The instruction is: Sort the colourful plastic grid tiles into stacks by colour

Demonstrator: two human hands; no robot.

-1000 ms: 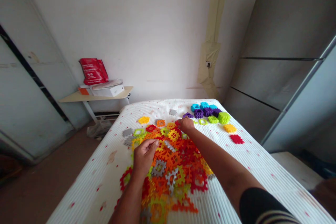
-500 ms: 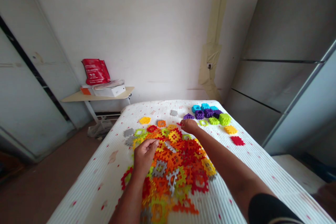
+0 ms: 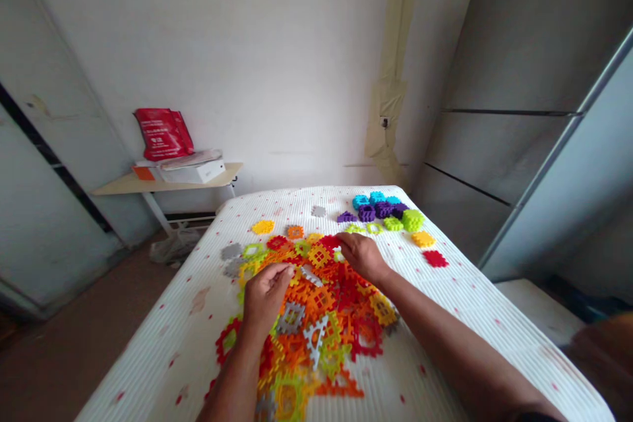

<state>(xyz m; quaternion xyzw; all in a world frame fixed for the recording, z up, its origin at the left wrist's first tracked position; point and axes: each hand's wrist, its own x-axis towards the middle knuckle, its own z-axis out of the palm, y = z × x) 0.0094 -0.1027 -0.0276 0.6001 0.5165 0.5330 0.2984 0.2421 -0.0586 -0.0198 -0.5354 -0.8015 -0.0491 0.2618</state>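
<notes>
A heap of flat toothed plastic interlocking pieces [image 3: 324, 300] in red, orange, yellow, lime and grey spreads over the near middle of the covered bed-like surface [image 3: 182, 316]. My left hand [image 3: 267, 291] hovers over the heap's left side, thumb and fingers pinched together; whatever lies between them is hidden. At the far edge of the heap, my right hand [image 3: 363, 255] has its fingertips closed on a red interlocking piece [image 3: 330, 242]. Just beyond that hand lie a lime triangular piece [image 3: 355, 229] and a lime frame piece [image 3: 374, 228].
Stacks of blue pieces [image 3: 376, 197], purple pieces [image 3: 383, 210] and lime pieces [image 3: 412, 219] stand at the far right. A yellow piece [image 3: 422, 240] and a red square [image 3: 435, 258] lie nearer. Left, a small table [image 3: 116, 185] bears boxes and a red bag [image 3: 164, 134].
My right hand has drawn back slightly toward the heap, and the red piece at its fingertips shows more broadly. The lime triangular piece has come into view beyond it. My left hand stays pinched.
</notes>
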